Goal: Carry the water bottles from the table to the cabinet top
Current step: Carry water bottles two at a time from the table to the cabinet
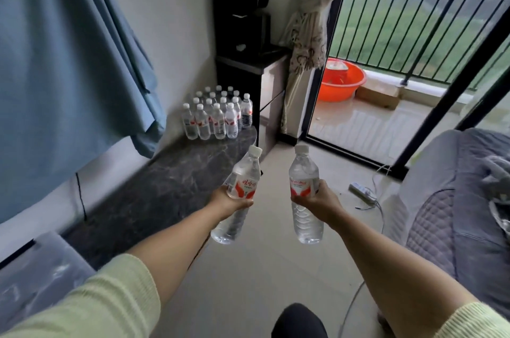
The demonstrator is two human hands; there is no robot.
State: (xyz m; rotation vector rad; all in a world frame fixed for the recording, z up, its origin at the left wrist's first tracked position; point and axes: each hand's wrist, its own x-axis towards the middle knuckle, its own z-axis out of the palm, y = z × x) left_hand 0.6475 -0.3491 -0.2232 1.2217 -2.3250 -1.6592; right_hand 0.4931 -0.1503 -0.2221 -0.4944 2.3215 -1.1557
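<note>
My left hand (230,201) grips a clear water bottle (242,172) with a white cap and red-and-white label, tilted to the right. My right hand (320,201) holds a second such bottle (303,169) upright around its label. Both bottles hang in the air over the pale floor. Ahead on the left runs a long dark marble-patterned cabinet top (171,188). At its far end stand several more bottles (218,114) in close rows against the wall.
A black appliance (242,20) sits on a dark narrow stand (248,72) behind the bottles. Blue curtain (69,61) hangs at left. A grey quilted bed (455,213) is at right. An open balcony door shows an orange basin (342,81). A power strip (363,194) lies on the floor.
</note>
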